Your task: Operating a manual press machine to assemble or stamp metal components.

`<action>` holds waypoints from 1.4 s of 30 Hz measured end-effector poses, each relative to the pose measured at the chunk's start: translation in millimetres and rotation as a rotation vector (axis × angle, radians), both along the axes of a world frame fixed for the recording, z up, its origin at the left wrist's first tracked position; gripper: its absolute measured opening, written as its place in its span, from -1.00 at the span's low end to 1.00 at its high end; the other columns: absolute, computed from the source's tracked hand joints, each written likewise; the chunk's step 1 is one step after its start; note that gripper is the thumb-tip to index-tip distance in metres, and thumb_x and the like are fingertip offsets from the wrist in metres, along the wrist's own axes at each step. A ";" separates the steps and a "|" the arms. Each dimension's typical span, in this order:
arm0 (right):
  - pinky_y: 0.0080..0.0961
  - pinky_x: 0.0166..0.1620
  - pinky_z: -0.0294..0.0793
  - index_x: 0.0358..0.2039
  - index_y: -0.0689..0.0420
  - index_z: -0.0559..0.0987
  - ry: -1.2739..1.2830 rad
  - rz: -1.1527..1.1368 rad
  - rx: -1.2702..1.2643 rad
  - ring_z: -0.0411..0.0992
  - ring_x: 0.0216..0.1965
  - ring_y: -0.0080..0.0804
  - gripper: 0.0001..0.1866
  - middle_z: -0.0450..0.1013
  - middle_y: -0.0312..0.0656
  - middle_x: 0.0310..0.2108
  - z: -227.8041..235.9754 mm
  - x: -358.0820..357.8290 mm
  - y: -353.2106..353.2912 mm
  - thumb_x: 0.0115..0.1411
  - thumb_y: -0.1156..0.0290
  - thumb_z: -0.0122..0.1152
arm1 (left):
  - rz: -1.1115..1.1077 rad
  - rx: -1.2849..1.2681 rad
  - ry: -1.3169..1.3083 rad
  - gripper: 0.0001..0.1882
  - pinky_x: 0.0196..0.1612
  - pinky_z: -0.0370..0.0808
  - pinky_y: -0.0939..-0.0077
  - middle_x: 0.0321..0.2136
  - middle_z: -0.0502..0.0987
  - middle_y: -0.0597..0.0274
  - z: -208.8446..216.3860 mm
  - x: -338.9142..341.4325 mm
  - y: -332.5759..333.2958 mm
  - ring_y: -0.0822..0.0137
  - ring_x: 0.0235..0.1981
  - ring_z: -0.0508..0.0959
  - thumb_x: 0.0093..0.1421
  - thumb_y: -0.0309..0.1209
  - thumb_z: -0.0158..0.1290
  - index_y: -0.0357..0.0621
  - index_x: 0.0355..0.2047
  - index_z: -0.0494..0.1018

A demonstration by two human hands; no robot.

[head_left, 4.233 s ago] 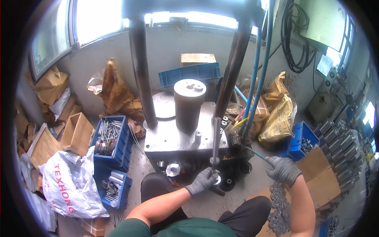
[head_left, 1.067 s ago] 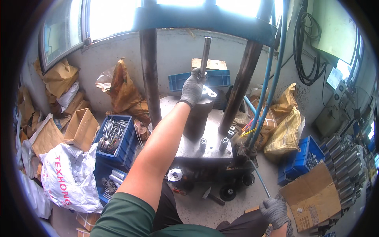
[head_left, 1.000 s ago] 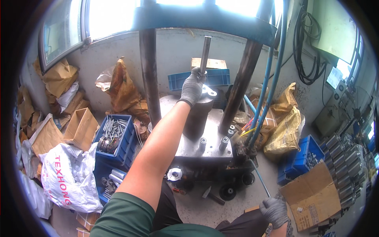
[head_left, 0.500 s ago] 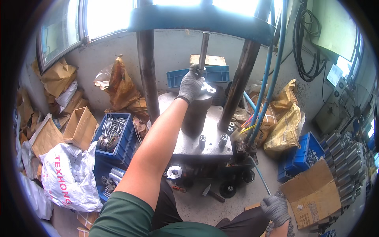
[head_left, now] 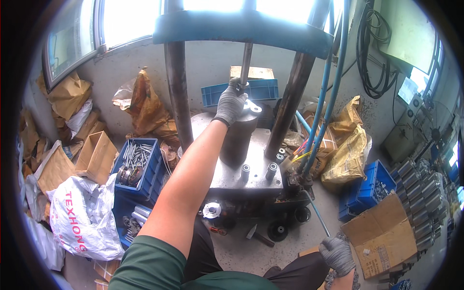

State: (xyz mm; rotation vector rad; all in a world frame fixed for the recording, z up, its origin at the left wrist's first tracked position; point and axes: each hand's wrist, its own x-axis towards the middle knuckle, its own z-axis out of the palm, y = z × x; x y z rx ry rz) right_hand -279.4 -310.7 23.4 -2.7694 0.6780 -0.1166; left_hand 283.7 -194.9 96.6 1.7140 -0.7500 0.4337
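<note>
In a grey knit glove, my left hand (head_left: 230, 107) reaches forward, fingers closed round the lower end of an upright metal rod (head_left: 246, 63). The rod stands above a thick dark cylinder (head_left: 237, 145) on the press's steel bed. A small silver part with a round eye (head_left: 254, 109) lies on the cylinder's top, beside my fingers. Overhead, the press's blue crossbeam (head_left: 241, 30) hides the rod's upper end. At the lower right, my gloved right hand (head_left: 337, 254) is closed on the end of a long thin lever (head_left: 316, 212) that runs down from the press's side.
Dark columns (head_left: 178, 92) flank the cylinder. Short pegs (head_left: 272, 170) stand on the bed. A hammer (head_left: 259, 236) and a black round part (head_left: 278, 231) lie on the floor. Blue bins of metal parts (head_left: 140, 162) are at left; blue hoses (head_left: 325, 96) and a cardboard box (head_left: 379, 237) at right.
The blue crossbeam sits slightly lower in view, now covering the rod's top, which showed before. The view has shifted a little. Both hands keep their holds.
</note>
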 end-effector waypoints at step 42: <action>-0.36 -0.24 0.66 -0.05 0.13 0.70 0.262 0.091 0.252 0.62 -0.51 -0.28 -0.66 0.64 -0.05 -0.43 73.5 67.6 -58.0 0.26 0.22 0.24 | -0.150 -0.066 0.117 -0.56 0.00 0.56 0.50 -0.16 0.60 0.30 -0.7 2.8 7.2 0.47 -0.14 0.58 0.26 -0.63 0.15 -0.04 0.12 0.42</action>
